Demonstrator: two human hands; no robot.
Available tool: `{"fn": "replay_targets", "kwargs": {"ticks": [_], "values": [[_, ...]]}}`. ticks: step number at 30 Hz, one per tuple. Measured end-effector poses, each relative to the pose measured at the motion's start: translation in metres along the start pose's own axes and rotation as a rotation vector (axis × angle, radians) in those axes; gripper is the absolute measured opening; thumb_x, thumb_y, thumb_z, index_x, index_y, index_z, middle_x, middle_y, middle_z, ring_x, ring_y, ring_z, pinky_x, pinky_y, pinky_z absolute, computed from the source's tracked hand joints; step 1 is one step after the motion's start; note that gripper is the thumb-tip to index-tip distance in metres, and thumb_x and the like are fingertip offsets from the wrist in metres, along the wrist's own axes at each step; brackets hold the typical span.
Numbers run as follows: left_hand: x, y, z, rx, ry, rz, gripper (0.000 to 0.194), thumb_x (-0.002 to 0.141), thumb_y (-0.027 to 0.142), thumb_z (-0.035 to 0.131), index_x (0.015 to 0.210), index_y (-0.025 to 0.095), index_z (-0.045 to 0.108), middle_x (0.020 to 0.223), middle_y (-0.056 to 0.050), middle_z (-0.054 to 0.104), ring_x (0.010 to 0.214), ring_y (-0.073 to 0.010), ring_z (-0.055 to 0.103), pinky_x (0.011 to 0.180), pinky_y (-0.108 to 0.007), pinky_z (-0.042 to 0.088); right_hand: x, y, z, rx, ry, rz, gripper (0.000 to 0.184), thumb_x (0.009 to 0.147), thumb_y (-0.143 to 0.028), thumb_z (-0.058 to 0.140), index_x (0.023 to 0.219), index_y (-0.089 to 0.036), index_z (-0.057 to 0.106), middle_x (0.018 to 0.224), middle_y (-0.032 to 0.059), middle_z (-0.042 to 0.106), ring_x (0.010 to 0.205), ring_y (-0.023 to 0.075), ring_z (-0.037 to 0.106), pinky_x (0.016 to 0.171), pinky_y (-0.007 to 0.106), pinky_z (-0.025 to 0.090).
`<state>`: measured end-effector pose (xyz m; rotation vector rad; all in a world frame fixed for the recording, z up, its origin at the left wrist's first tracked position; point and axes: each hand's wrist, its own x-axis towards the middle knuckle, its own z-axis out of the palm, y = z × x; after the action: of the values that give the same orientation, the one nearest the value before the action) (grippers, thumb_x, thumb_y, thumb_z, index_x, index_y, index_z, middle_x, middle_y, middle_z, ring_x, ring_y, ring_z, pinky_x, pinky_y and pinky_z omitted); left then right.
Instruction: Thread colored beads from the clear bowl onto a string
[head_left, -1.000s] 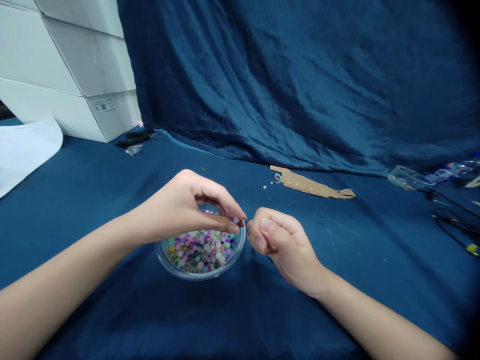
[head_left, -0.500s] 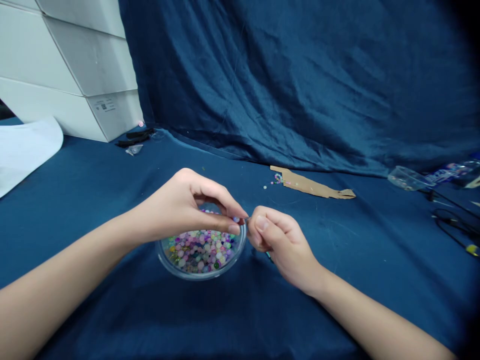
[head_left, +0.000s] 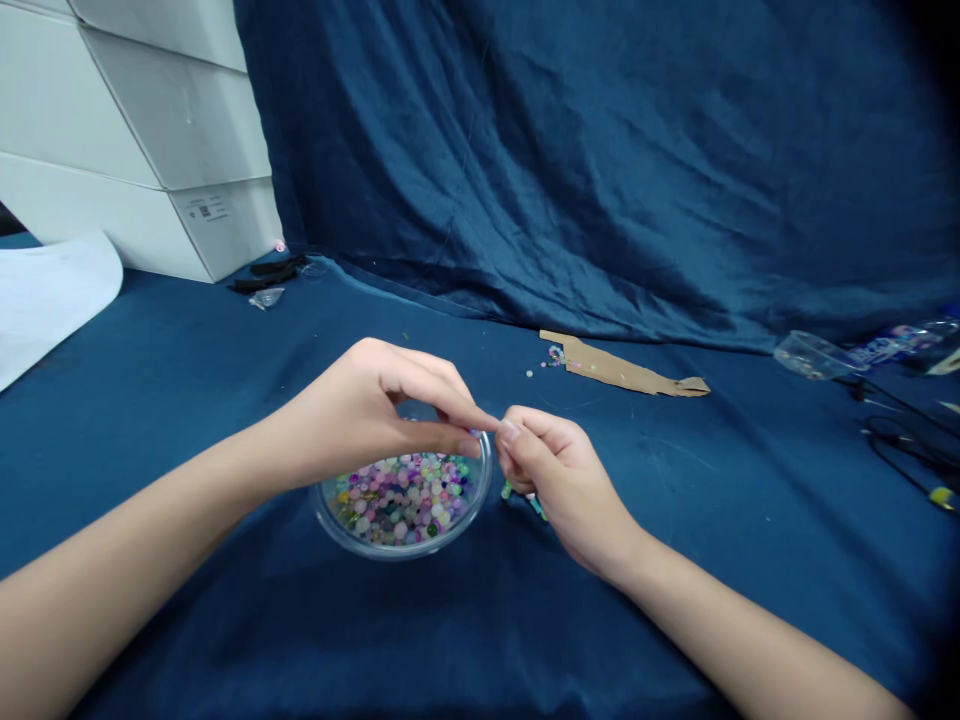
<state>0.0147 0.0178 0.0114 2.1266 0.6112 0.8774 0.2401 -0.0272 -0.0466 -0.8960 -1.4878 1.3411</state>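
Over the far right rim of a clear round plastic bowl (head_left: 397, 552), my left hand (head_left: 375, 405) pinches a small purplish bead (head_left: 475, 433) between thumb and fingers, which partly cover it. Many coloured beads (head_left: 409, 495) lie in the bowl: pink, white, purple, green and yellow. My right hand (head_left: 562, 475) is closed just right of the bowl, thumb pressed on the curled fingers. Below it shows a short string of green and blue beads (head_left: 537, 507), mostly hidden by the hand. The left fingertip touches the right hand's thumb and fingertips.
Behind the hands lies a torn cardboard strip (head_left: 630, 373) with a small bunch of beads (head_left: 556, 355) beside it. White boxes (head_left: 217, 225) stand back left, near a white sheet (head_left: 56, 300). At right are a clear plastic cup (head_left: 810, 355) and black cables (head_left: 900, 445).
My left fingertips have come right against my right fingers, and the bead is more covered. My right thumb has shifted slightly left, and more of the hanging beads shows below that hand.
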Motion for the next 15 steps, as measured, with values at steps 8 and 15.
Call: {"fn": "replay_targets", "kwargs": {"ticks": [8, 15], "values": [[-0.0007, 0.0011, 0.0006, 0.002, 0.012, -0.053, 0.024, 0.084, 0.013, 0.089, 0.105, 0.024, 0.09, 0.088, -0.001, 0.085, 0.08, -0.0149, 0.078, 0.071, -0.019, 0.06, 0.0006, -0.0028, 0.0025, 0.006, -0.024, 0.055, 0.043, 0.105, -0.048, 0.062, 0.072, -0.021, 0.058, 0.062, -0.0069, 0.036, 0.057, 0.0115, 0.023, 0.056, 0.028, 0.023], [-0.0025, 0.0022, -0.0027, -0.04, -0.02, -0.059, 0.021, 0.088, 0.014, 0.086, 0.105, 0.024, 0.089, 0.092, -0.001, 0.085, 0.084, -0.0147, 0.079, 0.076, -0.019, 0.061, 0.0006, -0.0051, 0.0031, -0.045, -0.05, 0.02, 0.043, 0.107, -0.047, 0.061, 0.073, -0.02, 0.059, 0.065, -0.0058, 0.04, 0.06, 0.012, 0.029, 0.059, 0.029, 0.027]]}}
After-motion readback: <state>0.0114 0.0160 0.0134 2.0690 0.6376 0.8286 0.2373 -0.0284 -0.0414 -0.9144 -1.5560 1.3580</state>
